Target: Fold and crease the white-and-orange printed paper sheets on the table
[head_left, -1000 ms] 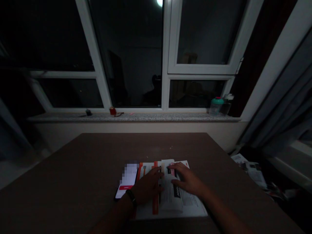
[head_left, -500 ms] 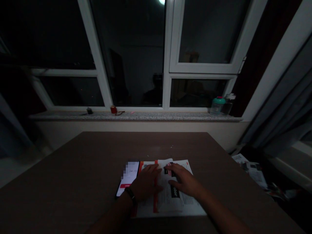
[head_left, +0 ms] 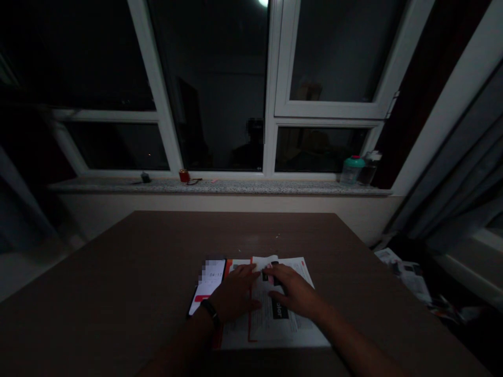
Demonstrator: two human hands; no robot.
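Observation:
A printed paper sheet [head_left: 310, 332] with orange-red edging lies on the table in front of me, with a smaller flap of paper [head_left: 262, 327] over its middle. The flap carries a black label with white letters and a pink-and-black picture. My left hand [head_left: 236, 296], with a dark band at the wrist, lies flat on the sheet's left part, thumb and fingers apart at the flap's left edge. On the flap's upper right, my right hand [head_left: 296, 293] rests with thumb and fingers spread, its fingertips over the pink picture. Neither hand grips anything I can see.
A lit phone [head_left: 208, 285] lies left of the sheet on the dark wooden table [head_left: 157, 251]. On the windowsill [head_left: 243, 186] stand a red jar [head_left: 184, 175] and a teal-lidded container [head_left: 352, 170]. Papers [head_left: 411, 280] lie low at the right, beside a grey curtain [head_left: 444, 157].
My right hand has shifted slightly left along with the flap of paper. The red strip at the flap's left edge now looks narrower. My left hand has hardly moved.

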